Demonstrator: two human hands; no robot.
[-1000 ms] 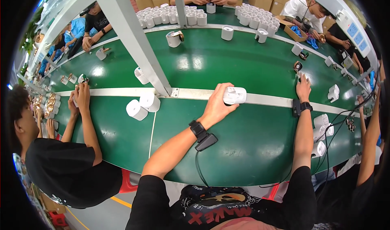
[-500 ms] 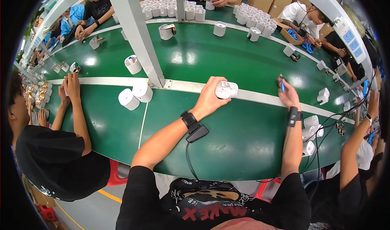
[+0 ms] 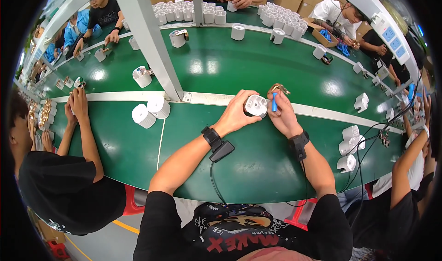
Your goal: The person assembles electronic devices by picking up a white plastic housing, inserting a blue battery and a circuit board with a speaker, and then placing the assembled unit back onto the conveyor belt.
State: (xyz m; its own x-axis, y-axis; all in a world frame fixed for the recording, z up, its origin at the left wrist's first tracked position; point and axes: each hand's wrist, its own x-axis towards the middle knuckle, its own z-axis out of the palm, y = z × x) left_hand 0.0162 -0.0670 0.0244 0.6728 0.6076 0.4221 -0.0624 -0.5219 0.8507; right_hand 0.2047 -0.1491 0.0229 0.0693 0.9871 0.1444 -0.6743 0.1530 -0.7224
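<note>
A white ribbed plastic housing (image 3: 256, 105) sits in my left hand (image 3: 234, 113), its hollow end turned up toward me. Thumb and fingers wrap its left side. Close beside its right edge, my right hand (image 3: 285, 118) pinches a small blue cylindrical piece (image 3: 275, 102), held roughly upright. A coppery metal part (image 3: 279, 89) shows just above the right fingers; whether it is joined to the blue piece I cannot tell. Both hands are over the near side of the white rail (image 3: 207, 98).
Two white housings (image 3: 158, 106) stand left of my arms, and several more (image 3: 348, 146) stand to the right beside black cables (image 3: 361, 169). A white post (image 3: 147, 40) rises from the rail. Beyond it, the green belt (image 3: 230, 67) carries spaced housings. Co-workers sit around.
My right hand has come in from the right with the blue piece, up to the housing. My left hand has turned the housing so its hollow end shows. Housings on the belt have shifted slightly in view.
</note>
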